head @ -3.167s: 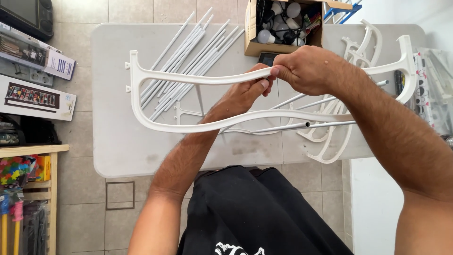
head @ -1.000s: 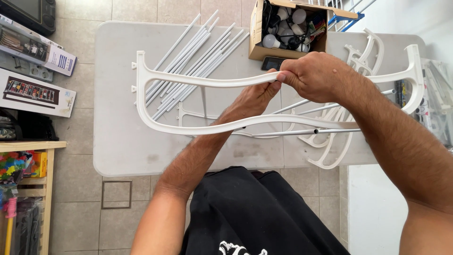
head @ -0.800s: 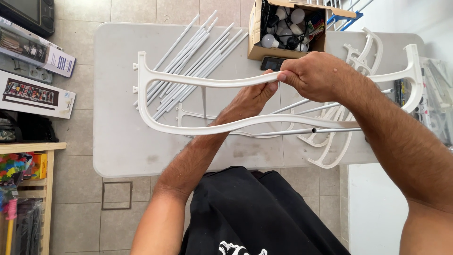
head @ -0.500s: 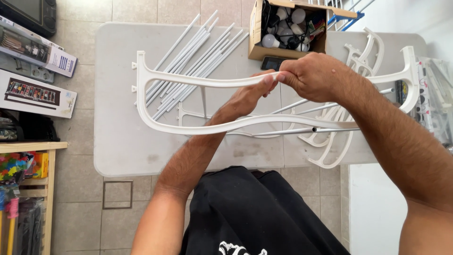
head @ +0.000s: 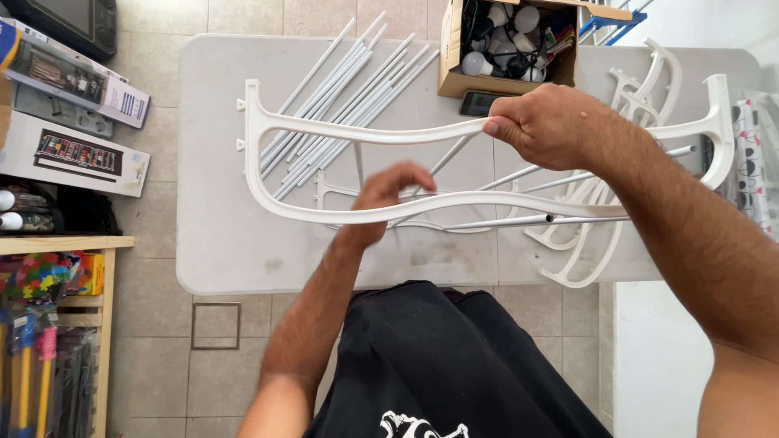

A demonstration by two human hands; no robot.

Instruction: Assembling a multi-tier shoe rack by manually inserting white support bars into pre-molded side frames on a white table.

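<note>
My right hand (head: 545, 126) grips the upper rail of a long white curved plastic frame (head: 324, 128) and holds it level above a grey folding table (head: 219, 243). My left hand (head: 388, 195) is lower, behind the frame's bottom rail, with its fingers curled; nothing shows in it. Thin white metal rods (head: 519, 219) run under the frame near my right forearm. A fan of more white rods (head: 341, 105) lies on the table behind the frame.
An open cardboard box (head: 507, 45) of bulbs and small parts stands at the table's far edge, a dark phone (head: 480, 102) beside it. More white curved frames (head: 596, 235) lie at the right. Boxes (head: 65, 154) sit on the tiled floor at the left, above a wooden shelf (head: 65, 243).
My left hand has let go of the frame's upper rail and dropped toward the lower rail. My right hand keeps its grip and the frame has barely moved.
</note>
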